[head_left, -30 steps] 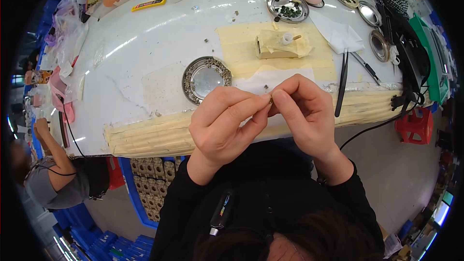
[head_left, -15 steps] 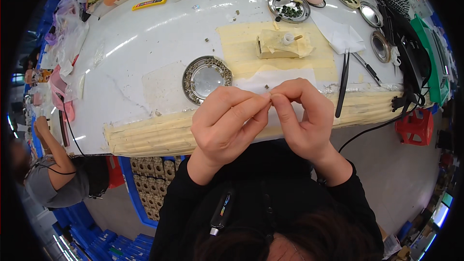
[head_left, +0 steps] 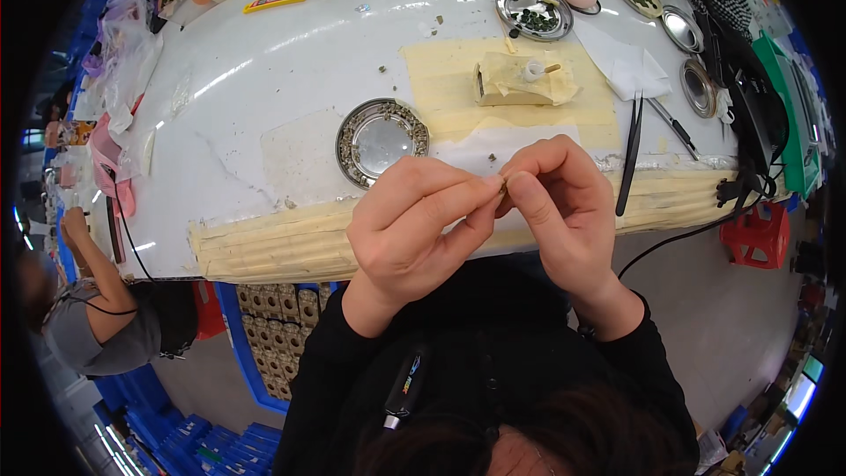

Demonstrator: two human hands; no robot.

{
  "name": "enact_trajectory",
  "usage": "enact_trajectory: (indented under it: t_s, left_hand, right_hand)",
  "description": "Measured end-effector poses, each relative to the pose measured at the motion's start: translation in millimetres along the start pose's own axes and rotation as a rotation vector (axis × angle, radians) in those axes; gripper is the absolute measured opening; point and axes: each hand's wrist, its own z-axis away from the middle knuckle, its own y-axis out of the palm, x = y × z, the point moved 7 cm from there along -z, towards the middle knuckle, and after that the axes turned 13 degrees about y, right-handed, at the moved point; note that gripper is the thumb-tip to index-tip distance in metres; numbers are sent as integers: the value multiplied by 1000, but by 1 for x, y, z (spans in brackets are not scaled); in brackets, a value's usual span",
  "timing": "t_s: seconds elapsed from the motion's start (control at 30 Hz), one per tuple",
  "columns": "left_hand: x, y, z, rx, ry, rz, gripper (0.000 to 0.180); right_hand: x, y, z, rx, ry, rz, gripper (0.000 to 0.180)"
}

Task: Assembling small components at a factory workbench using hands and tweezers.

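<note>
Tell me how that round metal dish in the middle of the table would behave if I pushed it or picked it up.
The round metal dish looks shallow and thin, so it is probably light. It sits flat on the smooth white table, so a push would likely slide it, not tip it. Its shiny rim may feel slippery, and the small bits along it could scatter.

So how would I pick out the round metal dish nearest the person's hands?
Start at the big white table and find its near edge, wrapped in yellowish tape. Just beyond the left hand, left of the pale yellow sheet, sits the round metal dish. Unlike the other dishes at the far right, it stands alone with a shiny middle.
</note>
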Motion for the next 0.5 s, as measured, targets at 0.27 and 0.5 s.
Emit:
enact_trajectory:
  t_s: [0.27,0.5]
  left_hand:
    - [-1,1,1,13,1,-62,28]
    - [7,-3,3,13,-129,169,29]
  right_hand:
    - [4,-2,1,-90,-190,320,9]
    - [-12,5,-3,191,198,-194,14]
